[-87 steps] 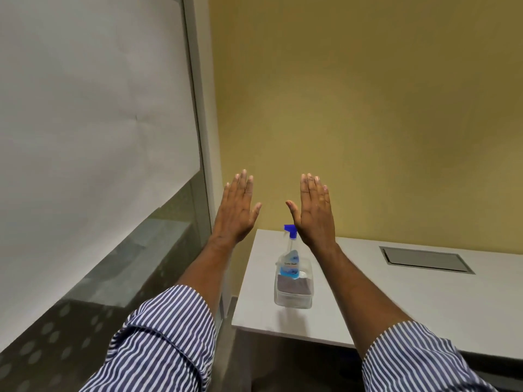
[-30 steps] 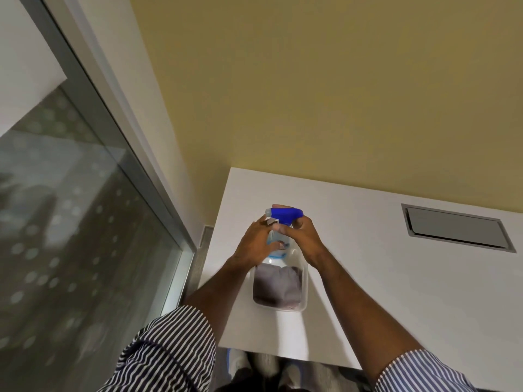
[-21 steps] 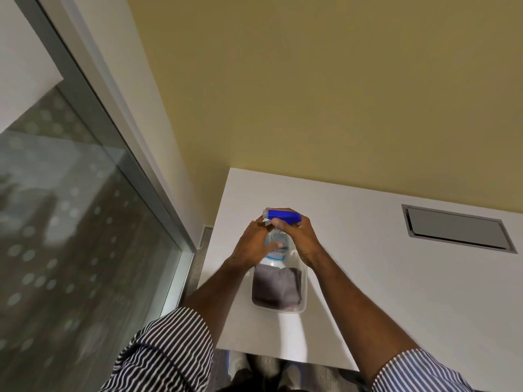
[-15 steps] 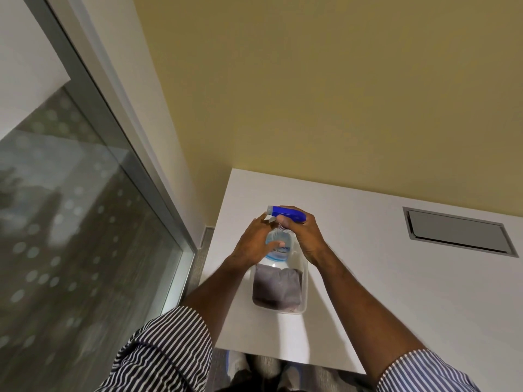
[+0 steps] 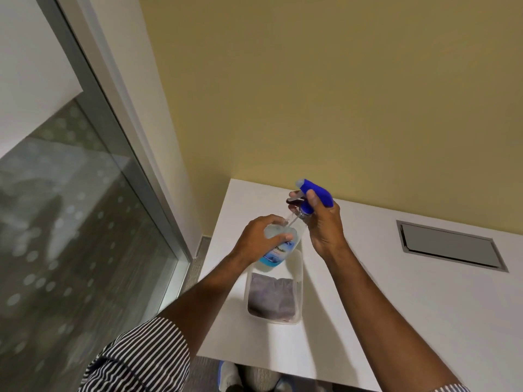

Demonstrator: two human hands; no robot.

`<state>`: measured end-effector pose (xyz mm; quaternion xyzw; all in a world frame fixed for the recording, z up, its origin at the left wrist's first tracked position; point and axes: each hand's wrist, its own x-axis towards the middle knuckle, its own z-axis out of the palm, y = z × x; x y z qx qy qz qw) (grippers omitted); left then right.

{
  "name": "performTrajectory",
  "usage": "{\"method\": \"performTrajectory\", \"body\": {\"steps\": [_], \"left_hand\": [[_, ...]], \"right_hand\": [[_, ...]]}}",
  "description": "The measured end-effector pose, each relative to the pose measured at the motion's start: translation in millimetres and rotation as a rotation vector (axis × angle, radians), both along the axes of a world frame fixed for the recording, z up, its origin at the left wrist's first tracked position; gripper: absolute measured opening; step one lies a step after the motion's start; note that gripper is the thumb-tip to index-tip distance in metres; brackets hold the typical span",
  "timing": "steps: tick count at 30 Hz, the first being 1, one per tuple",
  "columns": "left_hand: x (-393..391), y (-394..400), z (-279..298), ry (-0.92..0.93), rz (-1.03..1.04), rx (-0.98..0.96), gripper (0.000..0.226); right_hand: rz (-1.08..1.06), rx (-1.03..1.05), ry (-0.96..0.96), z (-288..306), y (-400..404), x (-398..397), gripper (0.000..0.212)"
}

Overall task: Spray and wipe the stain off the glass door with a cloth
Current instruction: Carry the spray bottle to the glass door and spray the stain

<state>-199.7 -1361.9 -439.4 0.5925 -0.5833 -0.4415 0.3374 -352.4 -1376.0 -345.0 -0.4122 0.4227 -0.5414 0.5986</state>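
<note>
the spray bottle point(image 5: 278, 248) is held above the clear container point(image 5: 297, 290) on the white counter point(image 5: 396, 292). the left hand point(image 5: 259, 240) grips its body; the right hand point(image 5: 322, 222) grips the blue trigger head point(image 5: 315, 193), lifted clear of the neck. a grey cloth point(image 5: 271, 297) lies in the container. the glass door point(image 5: 70, 236) stands at left.

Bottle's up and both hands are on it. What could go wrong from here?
1. The right hand holds the blue spray head, which looks tilted away from the bottle in the left hand; if it is loose, liquid could spill.
2. Spilt liquid would likely land in the tub, soaking the cloth.
</note>
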Motion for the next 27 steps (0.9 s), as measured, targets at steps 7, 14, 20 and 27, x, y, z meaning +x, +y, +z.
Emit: {"method": "performTrajectory", "body": {"steps": [7, 14, 20, 27], "left_hand": [[-8, 10, 36, 0.138, 0.127, -0.123, 0.027], [-8, 41, 61, 0.188, 0.303, -0.182, 0.022], [-21, 82, 95, 0.226, 0.471, -0.319, 0.038], [-33, 135, 124, 0.278, 0.604, -0.447, 0.067]], "right_hand": [[-0.106, 0.001, -0.138, 46, 3, 1, 0.020], [-0.037, -0.048, -0.148, 95, 26, 9, 0.022], [0.075, -0.136, -0.121, 134, 58, 13, 0.015], [0.350, -0.287, -0.076, 166, 100, 6, 0.018]]}}
